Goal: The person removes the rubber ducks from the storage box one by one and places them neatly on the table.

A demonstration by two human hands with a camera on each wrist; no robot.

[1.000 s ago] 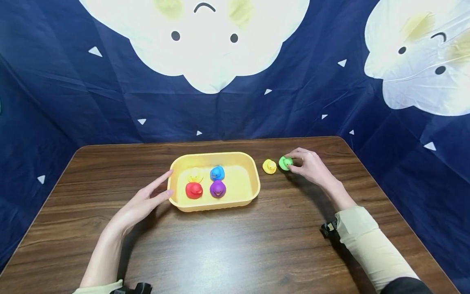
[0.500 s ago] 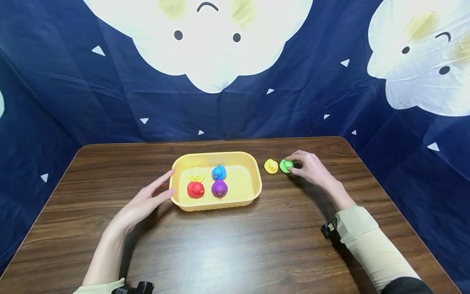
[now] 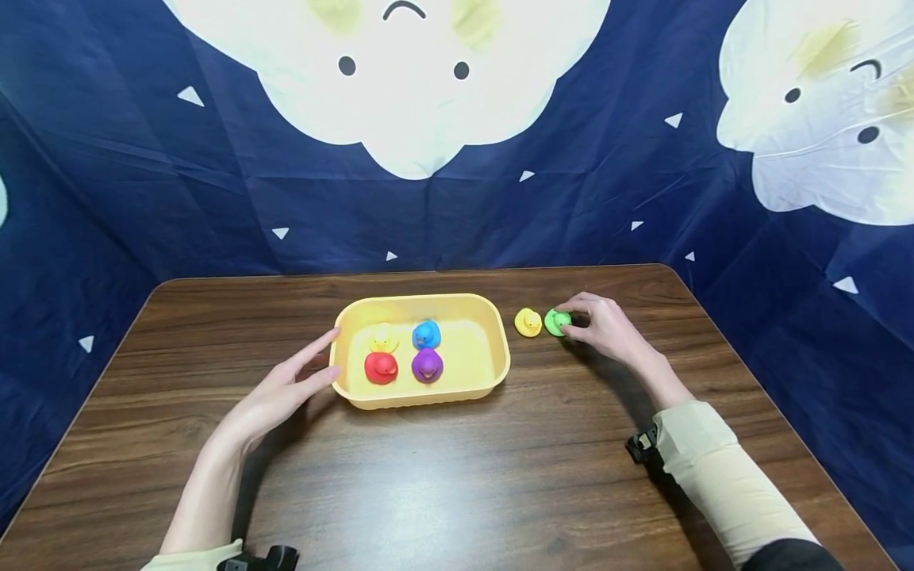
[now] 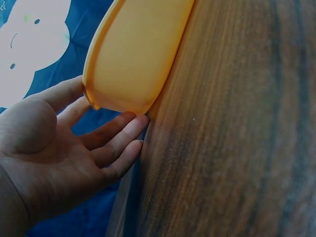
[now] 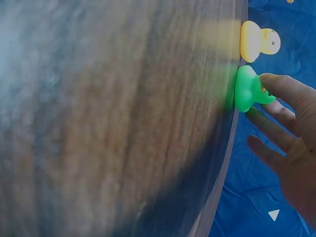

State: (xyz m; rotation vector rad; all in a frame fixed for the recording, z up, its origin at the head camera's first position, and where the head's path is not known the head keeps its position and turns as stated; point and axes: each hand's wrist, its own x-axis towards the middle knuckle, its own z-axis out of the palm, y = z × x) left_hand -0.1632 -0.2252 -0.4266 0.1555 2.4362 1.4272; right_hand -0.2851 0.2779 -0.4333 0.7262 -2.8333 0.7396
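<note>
A pale yellow tray [image 3: 493,388] sits on the table with rubber ducks inside: a yellow duck [image 3: 383,339], a blue duck [image 3: 426,334], a red duck [image 3: 382,368] and a purple duck [image 3: 428,365]. My left hand [image 3: 274,396] touches the tray's left end with relaxed, extended fingers, the thumb at the rim in the left wrist view. To the right of the tray, my right hand [image 3: 600,325] pinches a green rubber duck [image 5: 246,89] between thumb and fingers, its base at the tabletop. Another yellow duck [image 3: 528,323] stands beside the green one.
The wooden table [image 3: 457,476] ends at a back edge just beyond the tray and ducks. A dark blue cloth [image 3: 286,182] with white clouds hangs behind it and along both sides. A black wrist mount [image 3: 643,444] sits at the right cuff.
</note>
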